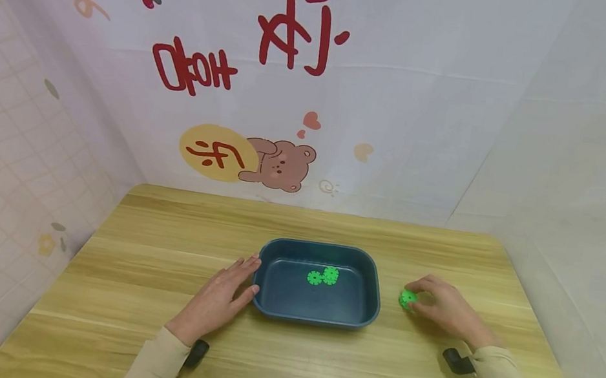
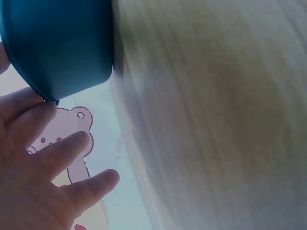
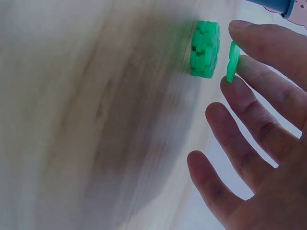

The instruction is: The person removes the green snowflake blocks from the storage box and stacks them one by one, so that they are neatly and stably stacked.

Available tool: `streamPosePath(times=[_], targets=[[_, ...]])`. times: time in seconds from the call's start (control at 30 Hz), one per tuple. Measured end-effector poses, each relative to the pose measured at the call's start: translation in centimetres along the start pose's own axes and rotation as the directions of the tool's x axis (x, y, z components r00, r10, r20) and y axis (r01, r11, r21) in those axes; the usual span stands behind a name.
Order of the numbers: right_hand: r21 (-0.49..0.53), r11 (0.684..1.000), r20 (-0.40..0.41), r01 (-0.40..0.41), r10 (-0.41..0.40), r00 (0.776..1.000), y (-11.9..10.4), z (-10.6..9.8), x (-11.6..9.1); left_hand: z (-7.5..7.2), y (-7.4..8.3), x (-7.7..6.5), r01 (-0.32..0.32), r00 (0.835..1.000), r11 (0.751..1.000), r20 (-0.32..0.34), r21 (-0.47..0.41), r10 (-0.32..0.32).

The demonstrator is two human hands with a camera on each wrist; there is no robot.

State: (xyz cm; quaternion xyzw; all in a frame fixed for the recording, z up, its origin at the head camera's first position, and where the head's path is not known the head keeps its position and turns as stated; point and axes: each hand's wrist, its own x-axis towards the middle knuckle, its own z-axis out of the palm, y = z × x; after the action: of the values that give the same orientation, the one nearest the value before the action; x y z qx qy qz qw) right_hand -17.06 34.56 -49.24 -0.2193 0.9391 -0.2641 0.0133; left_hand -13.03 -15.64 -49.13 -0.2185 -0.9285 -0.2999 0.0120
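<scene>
My right hand pinches a thin green snowflake disc between thumb and fingertips, to the right of a dark blue tray. In the right wrist view, a short stack of green snowflake discs sits on the table, just apart from the pinched disc. Inside the tray lie a green disc and, close beside it toward the back right, more green disc pieces that look overlapped. My left hand rests its extended fingers against the tray's left rim, fingers spread.
The wooden table reaches back to a white cloth wall printed with red characters and a bear. Cloth also hangs at the left and right sides. A black device is worn at the right wrist, another at the left.
</scene>
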Motion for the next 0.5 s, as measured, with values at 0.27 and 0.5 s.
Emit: streamPosePath(times=[0.27, 0.5], targets=[[-0.009, 1.000, 0.016, -0.009, 0.009, 1.000, 0.18, 0.22, 0.02, -0.04, 0.04, -0.03, 0.007, 1.000, 1.000, 0.003, -0.002, -0.007], [-0.009, 1.000, 0.034, -0.028, 0.028, 0.999, 0.02, 0.20, -0.06, -0.03, 0.03, -0.06, 0.012, 1.000, 1.000, 0.004, -0.001, -0.012]])
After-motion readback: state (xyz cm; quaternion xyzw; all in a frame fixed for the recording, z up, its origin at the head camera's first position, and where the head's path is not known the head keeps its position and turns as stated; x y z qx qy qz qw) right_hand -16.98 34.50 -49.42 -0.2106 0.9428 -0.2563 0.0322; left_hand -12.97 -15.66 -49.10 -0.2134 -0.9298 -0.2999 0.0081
